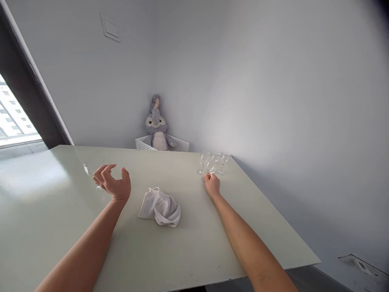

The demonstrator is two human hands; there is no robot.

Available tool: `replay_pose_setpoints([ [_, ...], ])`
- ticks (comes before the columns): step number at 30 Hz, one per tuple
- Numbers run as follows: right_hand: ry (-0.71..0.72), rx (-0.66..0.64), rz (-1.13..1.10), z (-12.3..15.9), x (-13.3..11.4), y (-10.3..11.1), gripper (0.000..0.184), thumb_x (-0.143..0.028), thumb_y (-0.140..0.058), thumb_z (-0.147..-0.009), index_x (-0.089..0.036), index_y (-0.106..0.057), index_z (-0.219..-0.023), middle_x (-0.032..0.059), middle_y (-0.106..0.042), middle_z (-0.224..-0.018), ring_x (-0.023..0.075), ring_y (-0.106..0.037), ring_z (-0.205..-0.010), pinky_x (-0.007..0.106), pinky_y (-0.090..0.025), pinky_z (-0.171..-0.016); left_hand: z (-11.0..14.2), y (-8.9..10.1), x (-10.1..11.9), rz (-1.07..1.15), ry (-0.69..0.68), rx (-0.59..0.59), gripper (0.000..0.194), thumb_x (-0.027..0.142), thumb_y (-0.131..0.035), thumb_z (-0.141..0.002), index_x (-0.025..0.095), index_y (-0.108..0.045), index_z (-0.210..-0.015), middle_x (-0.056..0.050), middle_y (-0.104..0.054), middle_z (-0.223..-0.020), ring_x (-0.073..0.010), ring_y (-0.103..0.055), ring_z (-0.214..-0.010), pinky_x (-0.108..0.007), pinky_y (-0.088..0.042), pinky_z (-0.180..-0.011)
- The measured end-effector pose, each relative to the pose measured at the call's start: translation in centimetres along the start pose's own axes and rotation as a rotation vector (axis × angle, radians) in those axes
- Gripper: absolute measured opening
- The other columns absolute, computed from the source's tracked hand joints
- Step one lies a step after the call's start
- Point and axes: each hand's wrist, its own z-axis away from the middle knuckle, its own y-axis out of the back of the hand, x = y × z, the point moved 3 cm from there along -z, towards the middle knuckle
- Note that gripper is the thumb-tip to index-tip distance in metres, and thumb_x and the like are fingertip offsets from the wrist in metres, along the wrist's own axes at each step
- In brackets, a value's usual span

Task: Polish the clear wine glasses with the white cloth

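My right hand (212, 184) is closed around the stem of a small clear stemmed glass (210, 166) toward the table's far right corner. Close behind it stand three similar glasses: a left one (204, 158), a middle one (216, 157) and a right one (225, 158). On the other side, my left hand (114, 184) is raised with its fingers curved and apart, holding nothing. Just beyond those fingers is more clear glassware (88, 168), partly hidden by the hand. Between my forearms lies a crumpled white cloth (161, 207).
The pale table (188, 251) reaches toward a wall corner. Behind its far edge, a grey plush toy (156, 123) sits in a white perforated basket (182, 145). A wall runs along the right; a window (15, 113) is at far left.
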Motion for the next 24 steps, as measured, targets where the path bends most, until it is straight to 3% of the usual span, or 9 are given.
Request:
replay_pose_setpoints([
  [3,-0.011,-0.006,0.007,0.6,-0.1,0.3,0.027,-0.039,-0.046,-0.072,-0.017,-0.055,-0.085,0.0026,-0.059,-0.066,0.0193,-0.055,-0.065,0.028,-0.038,-0.062,-1.2,0.9,-0.6,-0.039,0.054,0.081,0.030,0.021,-0.055,-0.067,0.019,-0.047,-0.095,-0.010,-0.046,-0.105,-0.0252,-0.044,-0.098,-0.043,-0.033,-0.088],
  [8,-0.034,0.023,-0.021,2.4,-0.3,1.6,0.050,-0.058,-0.051,-0.067,-0.018,-0.043,-0.097,-0.0009,-0.051,-0.066,0.0195,-0.053,-0.061,0.027,-0.037,-0.055,-2.7,2.2,-2.1,-0.126,0.225,0.206,0.041,0.029,-0.059,-0.068,0.019,-0.044,-0.105,-0.009,-0.045,-0.109,-0.0220,-0.046,-0.094,-0.040,-0.035,-0.086],
  [13,-0.058,0.156,-0.043,3.3,-1.1,2.6,0.042,-0.060,-0.036,-0.077,-0.019,-0.040,-0.089,0.0016,-0.049,-0.070,0.0174,-0.049,-0.059,0.027,-0.035,-0.052,-2.6,2.1,-4.5,-0.183,0.391,0.216,0.055,0.041,-0.062,-0.066,0.022,-0.039,-0.113,-0.008,-0.045,-0.111,-0.0216,-0.048,-0.093,-0.044,-0.031,-0.090],
  [15,0.082,0.209,-0.055,4.1,-2.5,2.7,0.036,-0.055,-0.036,-0.080,-0.020,-0.040,-0.084,0.0013,-0.048,-0.071,0.0158,-0.047,-0.060,0.027,-0.037,-0.055,-2.2,1.7,-5.5,-0.199,0.436,0.157,0.067,0.048,-0.063,-0.065,0.023,-0.035,-0.119,-0.010,-0.043,-0.117,-0.0242,-0.047,-0.099,-0.046,-0.030,-0.091],
  [17,0.309,0.169,-0.100,5.6,-4.6,2.4,0.027,-0.046,-0.039,-0.083,-0.020,-0.042,-0.078,0.0011,-0.047,-0.071,0.0142,-0.045,-0.060,0.027,-0.038,-0.059,-1.9,1.0,-6.3,-0.194,0.461,0.058,0.079,0.052,-0.065,-0.061,0.022,-0.028,-0.125,-0.013,-0.041,-0.123,-0.0277,-0.044,-0.107,-0.048,-0.028,-0.093],
  [20,0.679,-0.066,-0.182,9.7,-8.4,1.4,0.016,-0.031,-0.042,-0.084,-0.020,-0.047,-0.074,0.0026,-0.050,-0.070,0.0145,-0.047,-0.064,0.027,-0.039,-0.062,-1.5,0.1,-7.4,-0.091,0.544,-0.105,0.089,0.052,-0.066,-0.061,0.022,-0.020,-0.131,-0.014,-0.047,-0.119,-0.0281,-0.047,-0.108,-0.046,-0.034,-0.090],
  [24,1.134,-0.434,-0.180,16.5,-12.6,0.4,0.010,-0.029,-0.048,-0.082,-0.022,-0.055,-0.083,0.0045,-0.058,-0.074,0.0177,-0.051,-0.074,0.030,-0.041,-0.067,-1.0,-0.6,-7.6,0.072,0.639,-0.199,0.077,0.046,-0.062,-0.067,0.023,-0.022,-0.129,-0.008,-0.057,-0.103,-0.0195,-0.056,-0.086,-0.037,-0.042,-0.079],
])
